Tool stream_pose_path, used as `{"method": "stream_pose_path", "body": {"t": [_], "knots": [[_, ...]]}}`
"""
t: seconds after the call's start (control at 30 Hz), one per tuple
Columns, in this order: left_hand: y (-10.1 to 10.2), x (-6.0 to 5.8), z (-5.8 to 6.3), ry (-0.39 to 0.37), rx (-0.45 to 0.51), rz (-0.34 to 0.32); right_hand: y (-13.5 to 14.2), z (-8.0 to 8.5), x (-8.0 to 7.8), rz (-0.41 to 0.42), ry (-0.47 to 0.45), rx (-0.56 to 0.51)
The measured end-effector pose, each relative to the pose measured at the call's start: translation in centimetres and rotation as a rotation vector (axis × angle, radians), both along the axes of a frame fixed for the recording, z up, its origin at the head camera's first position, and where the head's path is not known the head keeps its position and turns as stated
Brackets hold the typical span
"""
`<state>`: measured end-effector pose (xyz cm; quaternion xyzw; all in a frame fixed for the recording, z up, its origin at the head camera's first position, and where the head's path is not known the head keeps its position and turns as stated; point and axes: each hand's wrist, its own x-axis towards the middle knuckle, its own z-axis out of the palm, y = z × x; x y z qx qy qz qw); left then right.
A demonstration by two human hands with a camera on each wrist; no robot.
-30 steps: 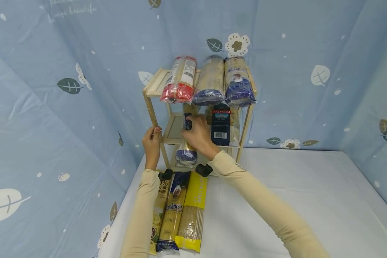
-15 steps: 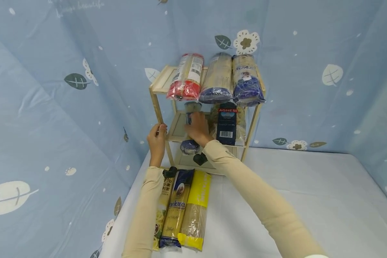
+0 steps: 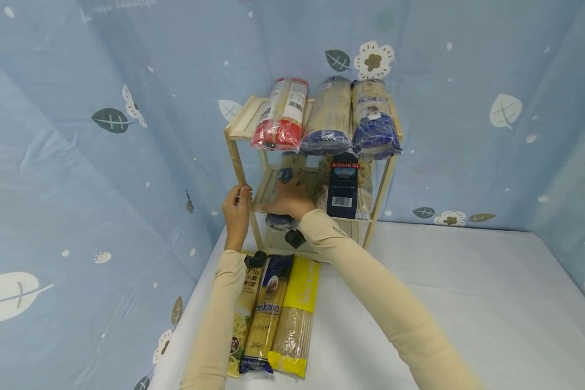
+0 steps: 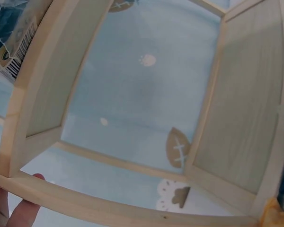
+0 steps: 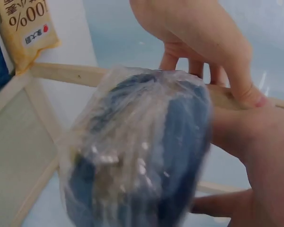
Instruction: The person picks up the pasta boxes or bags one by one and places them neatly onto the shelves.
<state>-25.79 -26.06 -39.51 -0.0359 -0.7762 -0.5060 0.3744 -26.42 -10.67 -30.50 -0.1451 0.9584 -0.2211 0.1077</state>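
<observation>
My left hand [image 3: 237, 208] grips the front left post of the small wooden rack [image 3: 236, 162]; it shows in the left wrist view at the lower left, fingers wrapped round the wood. On the middle shelf lies a clear bag of pasta with blue ends [image 3: 281, 221], end toward me. My right hand [image 3: 288, 199] is over this bag, blurred, thumb to its left side and fingers partly hidden. The bag's crinkled end [image 5: 137, 151] fills the middle of the right wrist view, with the right hand [image 5: 262, 142] reaching round its far part.
A dark AGNESI pasta bag [image 3: 342, 187] stands right on the same shelf. Up top lie a red-ended pasta bag [image 3: 281, 116], a blue-ended one [image 3: 327, 119] and another blue one [image 3: 374, 122]. On the white table [image 3: 419, 303] lie three flat packs, including a yellow one [image 3: 294, 319].
My right hand has moved the blue-ended bag from in front of the rack back onto the middle shelf, then slightly left. My left hand keeps its hold on the post.
</observation>
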Motion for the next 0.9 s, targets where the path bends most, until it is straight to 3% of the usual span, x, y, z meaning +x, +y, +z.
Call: {"method": "stream_pose_path", "body": {"t": [0.17,0.3,0.43,0.63,0.77,0.9], "knots": [[-0.3,0.3,0.2,-0.003,-0.013,-0.007,0.9,1.2,0.9,0.131,-0.034,0.040],[-0.4,0.5,0.6,-0.039,-0.016,-0.017,2.5,1.8,1.4,0.292,0.001,-0.045],[-0.3,0.8,0.9,-0.103,-0.020,-0.042,4.7,2.0,2.2,0.383,0.064,-0.178],[-0.2,1.8,0.6,-0.130,0.026,-0.052,8.7,2.8,4.1,0.445,0.111,-0.314],[-0.3,3.5,-0.6,-0.121,0.030,-0.003,11.5,3.4,5.6,0.445,0.190,-0.363],[-0.1,5.5,-2.0,-0.146,-0.044,0.013,14.3,4.0,6.5,0.425,0.238,-0.396]]}}
